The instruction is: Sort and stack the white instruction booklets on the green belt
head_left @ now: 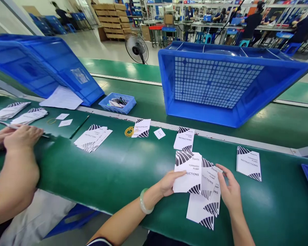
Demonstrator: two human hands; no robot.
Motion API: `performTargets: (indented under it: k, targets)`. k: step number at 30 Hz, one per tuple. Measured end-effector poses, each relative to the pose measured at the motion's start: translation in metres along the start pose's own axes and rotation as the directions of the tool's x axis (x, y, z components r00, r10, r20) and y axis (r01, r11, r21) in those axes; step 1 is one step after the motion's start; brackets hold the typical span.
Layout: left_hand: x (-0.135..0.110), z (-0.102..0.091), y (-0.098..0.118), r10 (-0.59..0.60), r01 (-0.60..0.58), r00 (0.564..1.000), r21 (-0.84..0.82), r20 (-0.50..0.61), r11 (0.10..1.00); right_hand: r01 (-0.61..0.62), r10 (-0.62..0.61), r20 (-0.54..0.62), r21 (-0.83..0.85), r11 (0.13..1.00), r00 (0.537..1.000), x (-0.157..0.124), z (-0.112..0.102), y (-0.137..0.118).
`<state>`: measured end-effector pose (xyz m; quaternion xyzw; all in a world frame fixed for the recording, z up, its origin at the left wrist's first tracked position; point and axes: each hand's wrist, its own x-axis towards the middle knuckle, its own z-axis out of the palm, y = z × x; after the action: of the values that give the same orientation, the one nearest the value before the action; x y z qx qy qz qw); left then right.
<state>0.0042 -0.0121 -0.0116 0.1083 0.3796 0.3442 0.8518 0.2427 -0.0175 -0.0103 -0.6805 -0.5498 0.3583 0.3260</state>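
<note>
Several white instruction booklets (187, 181) with black striped corners are in my left hand (169, 182), its thumb across the front and its fingers behind. A jade-like bracelet is on that wrist. More booklets (210, 179) fan out to the right, where my right hand (230, 189) pinches the edge of one between thumb and fingers. Beneath them, further booklets (200, 212) overlap, partly hidden; whether they rest on the table cannot be told. Just beyond lies a booklet stack (184, 138), and a separate stack (248, 164) sits right of my right hand.
A green work surface (133, 171) carries yellow rubber bands (129, 131), a small white card (159, 133) and a booklet pile (92, 137). Large blue crates (202, 118) stand tilted behind, near a small blue bin (129, 106). At left, a co-worker's hands (23, 136) hold papers.
</note>
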Motion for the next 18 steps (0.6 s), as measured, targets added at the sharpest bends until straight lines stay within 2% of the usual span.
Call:
performTargets:
  k: [3, 7, 13, 18]
  targets:
    - [-0.002, 0.005, -0.015, -0.068, 0.064, 0.995, 0.057, 0.073, 0.996, 0.099, -0.1, 0.057, 0.02, 0.995, 0.993, -0.003, 0.006, -0.002]
    - [-0.005, 0.009, -0.022, -0.129, 0.111, 0.981, 0.127, 0.148, 0.986, 0.13, -0.129, 0.103, 0.002, 0.992, 0.986, -0.007, 0.011, -0.004]
    - [-0.004, 0.009, -0.017, -0.116, 0.104, 0.986, 0.101, 0.121, 0.989, 0.077, -0.101, 0.175, 0.138, 0.987, 0.979, -0.008, 0.009, -0.013]
    - [-0.003, 0.004, -0.013, -0.094, 0.088, 0.991, 0.069, 0.092, 0.994, 0.005, -0.028, 0.125, 0.182, 0.983, 0.992, -0.009, 0.006, -0.009]
